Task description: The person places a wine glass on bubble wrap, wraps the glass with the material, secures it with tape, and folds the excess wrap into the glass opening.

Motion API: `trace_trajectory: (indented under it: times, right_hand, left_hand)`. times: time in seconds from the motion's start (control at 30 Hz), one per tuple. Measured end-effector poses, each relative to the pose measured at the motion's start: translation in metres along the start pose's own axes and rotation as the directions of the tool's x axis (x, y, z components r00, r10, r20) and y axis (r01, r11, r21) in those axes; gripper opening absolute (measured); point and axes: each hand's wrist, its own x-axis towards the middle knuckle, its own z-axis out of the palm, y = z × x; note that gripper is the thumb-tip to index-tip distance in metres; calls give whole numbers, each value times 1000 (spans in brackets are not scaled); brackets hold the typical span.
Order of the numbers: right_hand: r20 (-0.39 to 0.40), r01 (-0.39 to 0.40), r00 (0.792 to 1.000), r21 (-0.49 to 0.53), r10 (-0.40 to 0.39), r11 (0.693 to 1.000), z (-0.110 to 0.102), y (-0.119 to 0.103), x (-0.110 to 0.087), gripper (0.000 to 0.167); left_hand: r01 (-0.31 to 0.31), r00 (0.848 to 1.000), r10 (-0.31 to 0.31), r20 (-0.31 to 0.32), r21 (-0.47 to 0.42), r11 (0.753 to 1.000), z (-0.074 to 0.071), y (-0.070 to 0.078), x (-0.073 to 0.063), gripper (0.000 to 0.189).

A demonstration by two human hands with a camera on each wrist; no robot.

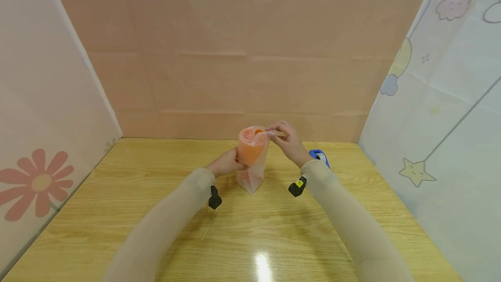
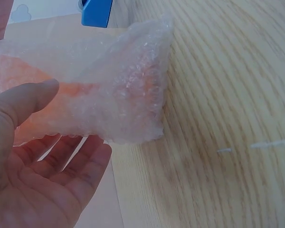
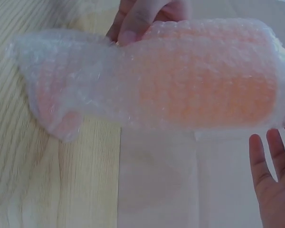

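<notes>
An orange object with a wide upper part, a narrower middle and a flared foot stands wrapped in clear bubble wrap point(image 1: 251, 179); the wrap hides its exact kind. My left hand point(image 1: 228, 163) grips the wrapped body from the left side, thumb on the near face in the left wrist view. At the top right edge of the bundle, my right hand point(image 1: 287, 140) pinches the bubble wrap, with a pale strip showing at its fingers. In the right wrist view, the other fingers point(image 3: 259, 156) of that hand extend apart from the wrap.
A blue tape dispenser point(image 1: 316, 153) sits on the wooden table point(image 1: 156, 177) behind my right wrist. Thin pale strips point(image 2: 270, 143) lie on the tabletop near my left forearm. A peach backdrop point(image 1: 188, 86) rises at the back, with patterned sheets on both sides.
</notes>
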Motion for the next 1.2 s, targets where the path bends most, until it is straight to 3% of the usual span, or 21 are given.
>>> trace_trajectory:
  times: [0.13,0.23,0.33,0.4,0.53,0.63,0.7,0.8,0.9,0.93,1.07,1.13,1.2]
  right_hand:
    - [30,91,996,-224,-86,970,-1,18,4,21]
    - [71,182,983,-373,-167,910,-1,31,7,21]
    - [115,207,978,-441,-173,874,-1,28,8,23]
    - [125,188,981,-458,-146,869,1,25,10,22]
    - [94,87,994,-381,-55,920,3,15,13,19]
    - [68,37,998,-336,-15,941,4,8,16,18]
    - [81,61,996,-375,-33,925,3,5,17,12]
    - [142,157,985,-486,-99,860,2,4,18,8]
    - [236,274,957,-564,-165,779,2,6,17,16]
    - [266,298,949,-571,-171,765,2,7,17,20]
    - [352,335,925,-570,-146,750,6,12,15,32]
    - [355,324,926,-562,-132,761,7,13,14,32]
    - [339,306,931,-527,-134,793,7,14,14,26]
  left_hand:
    - [-24,1000,24,6,8,1000,1,1,0,64]
    - [-31,999,31,5,18,999,2,2,0,65]
    - [-30,1000,30,6,10,1000,3,2,1,68]
    - [-27,1000,27,6,4,1000,3,2,1,69]
    - [-27,1000,27,2,10,1000,3,2,1,69]
    - [-27,1000,27,-4,23,999,2,2,1,67]
    - [-29,1000,29,-4,24,999,2,2,1,66]
    - [-36,999,36,4,14,999,2,2,1,66]
    - [-46,999,46,13,6,999,2,0,2,68]
    - [-46,999,46,13,5,999,1,-1,2,69]
    - [-48,999,48,11,17,999,1,-3,1,70]
    - [-47,999,47,14,20,999,1,-3,0,69]
    - [-46,999,46,18,16,999,1,-2,0,69]
